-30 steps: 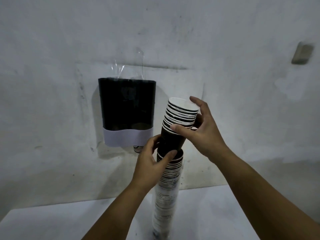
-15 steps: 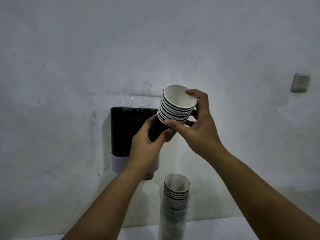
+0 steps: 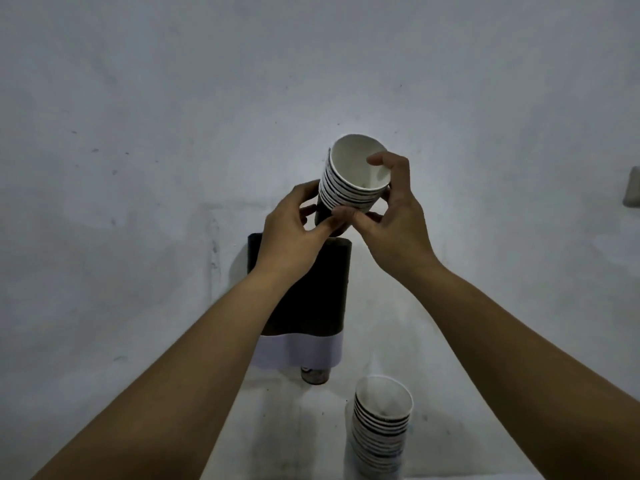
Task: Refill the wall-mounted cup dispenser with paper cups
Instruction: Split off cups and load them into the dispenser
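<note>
Nearest, spare cup stack on the counter, lower right. Left hand grips the base, right hand pinches the rims of the held paper cups, tilted above the wall dispenser. Advice: straighten, then lower into the opening (forearm partly masks it). Farthest: wall fitting.

The held cup stack is white inside, with black-and-white striped rims above a dark base. The wall dispenser is black with a pale lavender-white band along its bottom. The standing cup stack at near right shows the same stripes. The wall is mottled grey-white.
</note>
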